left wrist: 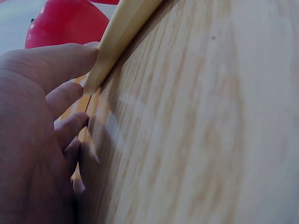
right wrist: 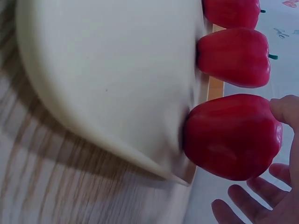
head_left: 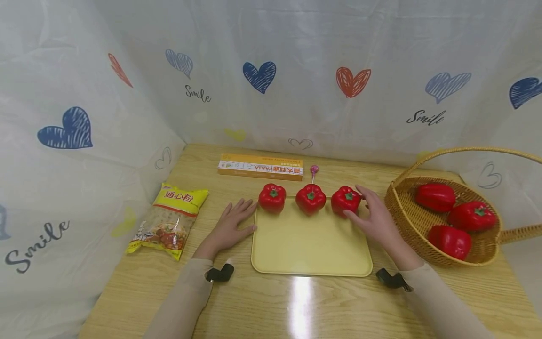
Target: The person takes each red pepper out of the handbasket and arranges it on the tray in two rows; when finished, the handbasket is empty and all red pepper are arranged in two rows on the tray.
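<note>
Three red bell peppers stand stem up in a row along the far edge of a yellow tray (head_left: 311,245): a left one (head_left: 271,203), a middle one (head_left: 310,205) and a right one (head_left: 342,207). My right hand (head_left: 377,219) is at the right pepper, thumb at its near side and index finger behind it. In the right wrist view the thumb meets the pepper (right wrist: 229,137) while the other fingers spread loosely below. My left hand (head_left: 230,226) lies beside the tray with fingers extended, its thumb touching the tray's left rim (left wrist: 110,46).
A wicker basket (head_left: 395,212) with three more red peppers stands at the right. Behind the tray lie a pasta box (head_left: 260,167) and a wrapped lollipop (head_left: 314,169). A yellow bag of pasta (head_left: 171,219) lies left. A white curtain (head_left: 296,117) hangs behind.
</note>
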Action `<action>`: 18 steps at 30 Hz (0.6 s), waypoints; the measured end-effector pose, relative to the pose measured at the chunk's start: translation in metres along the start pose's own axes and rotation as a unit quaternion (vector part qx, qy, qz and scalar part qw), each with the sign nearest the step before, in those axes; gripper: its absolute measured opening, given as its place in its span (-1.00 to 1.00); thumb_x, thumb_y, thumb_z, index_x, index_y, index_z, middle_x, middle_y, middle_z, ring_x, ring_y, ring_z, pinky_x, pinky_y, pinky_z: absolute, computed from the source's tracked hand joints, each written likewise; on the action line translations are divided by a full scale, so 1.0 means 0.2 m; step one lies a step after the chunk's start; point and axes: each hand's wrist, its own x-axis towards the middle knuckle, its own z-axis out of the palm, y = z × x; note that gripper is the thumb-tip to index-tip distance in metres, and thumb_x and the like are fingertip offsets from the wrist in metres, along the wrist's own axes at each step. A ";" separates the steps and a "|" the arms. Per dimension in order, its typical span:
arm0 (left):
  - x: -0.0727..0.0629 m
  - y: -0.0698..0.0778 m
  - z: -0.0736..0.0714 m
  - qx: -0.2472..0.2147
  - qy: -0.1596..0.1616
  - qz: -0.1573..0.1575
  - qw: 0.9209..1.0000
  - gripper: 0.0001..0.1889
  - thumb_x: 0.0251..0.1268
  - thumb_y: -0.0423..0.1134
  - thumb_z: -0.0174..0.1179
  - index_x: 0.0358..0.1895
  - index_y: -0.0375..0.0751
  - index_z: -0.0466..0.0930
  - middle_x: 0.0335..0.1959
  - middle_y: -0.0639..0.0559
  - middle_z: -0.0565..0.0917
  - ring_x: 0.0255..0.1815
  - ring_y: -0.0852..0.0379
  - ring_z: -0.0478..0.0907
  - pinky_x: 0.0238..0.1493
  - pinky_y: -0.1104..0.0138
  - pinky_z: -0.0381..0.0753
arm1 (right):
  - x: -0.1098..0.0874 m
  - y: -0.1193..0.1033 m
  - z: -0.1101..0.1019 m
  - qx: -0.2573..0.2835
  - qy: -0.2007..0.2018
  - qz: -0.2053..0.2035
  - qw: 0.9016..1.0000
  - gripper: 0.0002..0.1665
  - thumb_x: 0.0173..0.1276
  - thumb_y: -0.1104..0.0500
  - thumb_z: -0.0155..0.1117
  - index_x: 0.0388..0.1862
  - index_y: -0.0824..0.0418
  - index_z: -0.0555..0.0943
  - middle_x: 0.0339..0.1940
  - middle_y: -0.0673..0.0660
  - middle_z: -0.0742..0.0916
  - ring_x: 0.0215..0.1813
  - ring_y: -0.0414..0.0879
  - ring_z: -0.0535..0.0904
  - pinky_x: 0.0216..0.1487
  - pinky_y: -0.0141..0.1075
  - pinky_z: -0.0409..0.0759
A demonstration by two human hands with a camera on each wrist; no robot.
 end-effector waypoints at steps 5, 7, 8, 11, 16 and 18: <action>0.00 0.00 0.00 0.004 0.001 0.003 1.000 -0.28 0.47 0.03 0.19 0.59 -0.07 0.21 0.63 -0.09 0.15 0.67 -0.10 -0.12 0.63 -0.04 -0.40 | -0.03 0.01 -0.01 -0.008 -0.004 0.001 1.000 -0.06 0.38 -0.04 0.42 0.56 0.32 0.24 0.42 0.40 0.45 0.28 0.30 0.45 0.21 0.23 0.53; 0.00 0.01 0.00 0.004 0.002 0.006 1.000 -0.28 0.47 0.03 0.20 0.59 -0.08 0.21 0.62 -0.10 0.16 0.67 -0.12 -0.11 0.63 -0.06 -0.39 | -0.04 0.02 -0.02 -0.015 -0.006 0.005 1.000 -0.06 0.38 -0.05 0.42 0.56 0.31 0.25 0.42 0.40 0.45 0.26 0.32 0.47 0.18 0.24 0.54; 0.00 0.01 0.00 0.004 0.003 0.008 1.000 -0.28 0.47 0.02 0.20 0.59 -0.09 0.21 0.62 -0.11 0.16 0.67 -0.13 -0.10 0.62 -0.07 -0.39 | -0.05 0.02 -0.03 -0.017 -0.007 0.008 1.000 -0.06 0.38 -0.05 0.42 0.56 0.30 0.25 0.41 0.40 0.46 0.25 0.32 0.48 0.17 0.24 0.54; 0.00 0.01 0.00 0.002 0.006 0.012 1.000 -0.28 0.46 0.01 0.21 0.58 -0.11 0.22 0.62 -0.13 0.17 0.66 -0.15 -0.10 0.62 -0.10 -0.38 | -0.07 0.03 -0.04 -0.019 -0.008 0.013 1.000 -0.07 0.38 -0.05 0.42 0.56 0.30 0.25 0.40 0.41 0.46 0.24 0.34 0.48 0.16 0.26 0.54; 0.00 0.01 0.00 0.001 0.007 0.010 1.000 -0.29 0.47 0.00 0.21 0.58 -0.11 0.24 0.61 -0.13 0.17 0.66 -0.16 -0.09 0.62 -0.10 -0.37 | -0.09 0.04 -0.07 -0.016 0.002 0.006 1.000 -0.10 0.38 0.00 0.43 0.53 0.34 0.27 0.37 0.43 0.48 0.25 0.34 0.48 0.16 0.28 0.54; 0.00 0.02 0.00 0.000 0.007 0.009 1.000 -0.29 0.47 0.00 0.21 0.58 -0.11 0.24 0.61 -0.13 0.17 0.66 -0.16 -0.09 0.62 -0.10 -0.37 | -0.11 0.05 -0.09 -0.015 0.004 0.003 1.000 -0.10 0.38 0.01 0.43 0.53 0.35 0.27 0.37 0.43 0.48 0.25 0.35 0.48 0.15 0.29 0.53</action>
